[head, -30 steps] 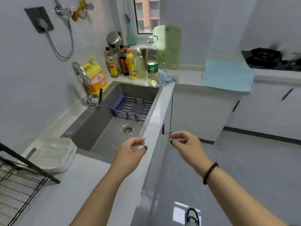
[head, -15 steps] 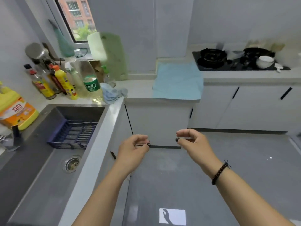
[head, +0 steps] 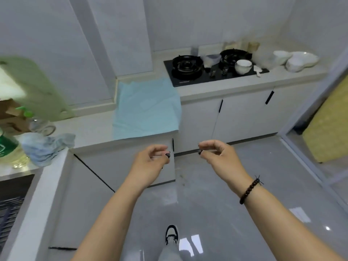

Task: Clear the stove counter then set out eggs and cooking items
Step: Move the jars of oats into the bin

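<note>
The black two-burner stove (head: 212,69) lies on the far counter at upper right. A white bowl (head: 243,66) and a clear container (head: 211,60) stand on it, and a small white scrap (head: 259,71) lies at its right edge. White bowls and plates (head: 295,60) are stacked on the counter right of the stove. My left hand (head: 150,163) and my right hand (head: 218,157) hover over the floor in the middle of the view, fingers loosely curled, holding nothing. No eggs are visible.
A light blue cloth (head: 146,108) covers the counter left of the stove. A crumpled blue rag (head: 47,147), a green cutting board (head: 35,89) and a bottle (head: 7,147) sit at left by the sink corner. White cabinets (head: 244,113) line the grey floor. A doorway (head: 327,117) opens at right.
The view has swung right, away from the sink toward the stove counter. Both hands keep the same loosely curled, empty pose in front of me.
</note>
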